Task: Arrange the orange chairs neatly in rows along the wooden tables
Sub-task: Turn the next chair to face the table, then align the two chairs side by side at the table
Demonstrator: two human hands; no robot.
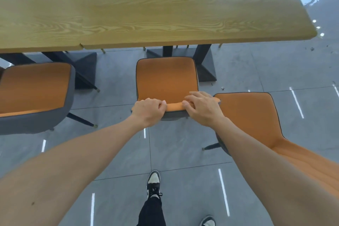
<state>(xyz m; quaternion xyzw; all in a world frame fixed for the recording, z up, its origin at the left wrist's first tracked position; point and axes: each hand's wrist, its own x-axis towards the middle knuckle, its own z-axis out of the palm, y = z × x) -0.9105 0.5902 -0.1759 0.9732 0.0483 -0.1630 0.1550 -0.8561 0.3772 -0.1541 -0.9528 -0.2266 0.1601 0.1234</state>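
**Middle chair gripped at table edge**

Grey tiled floor point(183, 148), wooden table point(146, 9) ahead. Your left hand point(146, 111) and right hand point(202, 108) both clench the backrest top of the middle chair point(166, 79), its seat just short of the table. Right chair point(256, 119) sits angled, touching its corner. Left chair point(34, 88) stands apart. Black table base point(205, 66) behind the seat.

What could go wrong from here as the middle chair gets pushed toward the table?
1. The orange padded chair on the right sits angled, its corner nearly touching the gripped orange middle chair; the right hand could get pinched between them.
2. The black metal table base stands just ahead under the light wooden table; the chair's hidden front legs might catch it.
3. The left hand grips only the backrest top, so a hard push could tip the chair.
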